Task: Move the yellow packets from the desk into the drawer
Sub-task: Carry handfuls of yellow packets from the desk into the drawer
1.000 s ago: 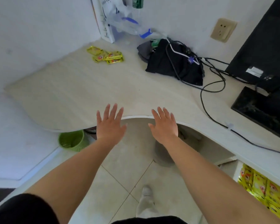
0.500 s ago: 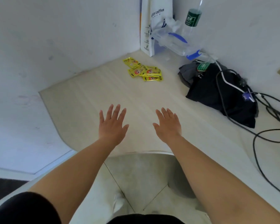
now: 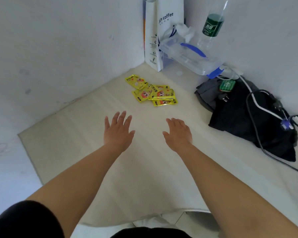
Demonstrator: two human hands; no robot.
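Observation:
Several yellow packets [image 3: 153,92] with cartoon prints lie in a loose overlapping pile on the pale desk [image 3: 76,140], near its back corner. My left hand [image 3: 118,130] hovers over the desk with fingers straight and spread, a short way in front of the pile. My right hand [image 3: 178,132] is beside it, flat and holding nothing, fingertips pointing toward the packets. Neither hand touches a packet. The drawer is out of view.
A white coffee paper bag [image 3: 159,31] stands in the corner. Beside it are a clear plastic container with blue trim [image 3: 187,55] and a green-labelled bottle [image 3: 212,24]. Dark clothing [image 3: 244,115] tangled with cables [image 3: 263,107] lies right. Walls bound the desk's back and left.
The view has swung left and closer to the desk corner. Both hands have advanced over the desk toward the packets; the monitor and the drawer have left the view.

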